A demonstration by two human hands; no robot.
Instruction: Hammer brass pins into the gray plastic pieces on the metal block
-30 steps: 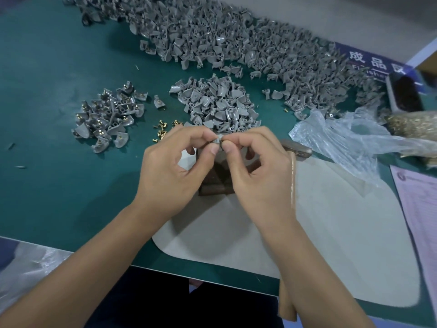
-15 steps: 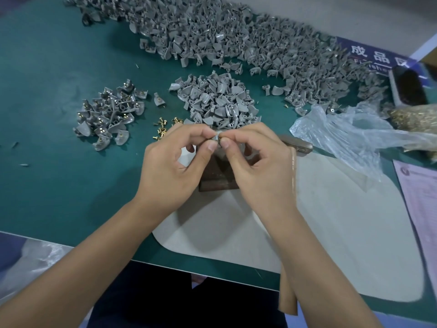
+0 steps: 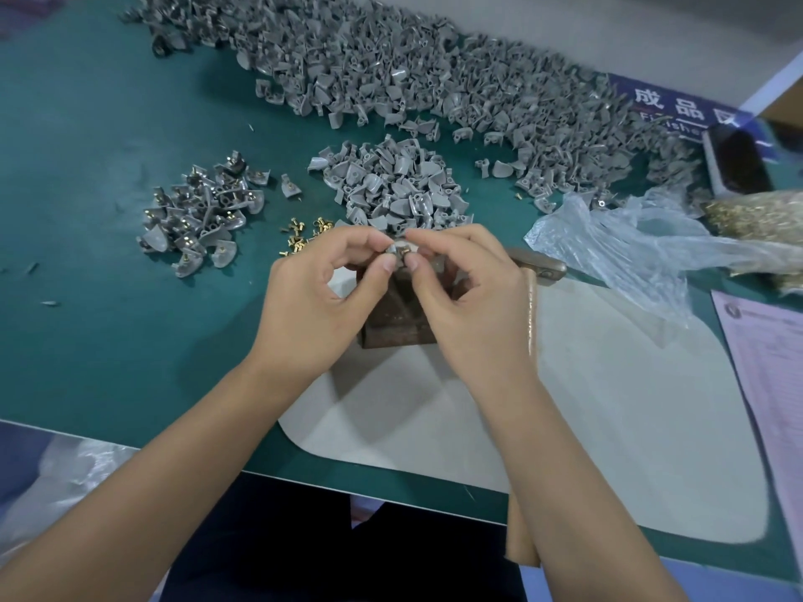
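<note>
Surroundings: a long heap of loose gray plastic pieces (image 3: pixel 434 76) runs across the top of the frame on the teal table mat (image 3: pixel 87 319); a smaller mound of curved gray shells (image 3: pixel 391 189) lies just above the hands; a third pile at centre left (image 3: pixel 202 212) shows brass glinting in its pieces.
Loose pins: small shiny brass pins (image 3: pixel 304 234) are scattered between the left pile and the left hand.
Right side: a crumpled clear plastic bag (image 3: pixel 630 241), a bag of brass pins (image 3: pixel 756 217), a pale printed paper sheet (image 3: pixel 769 354) and a blue sign with white characters (image 3: pixel 669 102).
In the way: both hands cover most of the dark brown rusty metal block (image 3: pixel 397 319), which sits on a smooth pale gray rounded pad (image 3: pixel 586 406); a worn hammer head (image 3: pixel 539 265) shows behind the right hand.
Left hand (image 3: pixel 321 297): thumb and forefinger pinch one small gray plastic piece (image 3: pixel 391 249) over the block.
Right hand (image 3: pixel 469 306): fingertips pinch a brass pin (image 3: pixel 402 250) touching that piece.
</note>
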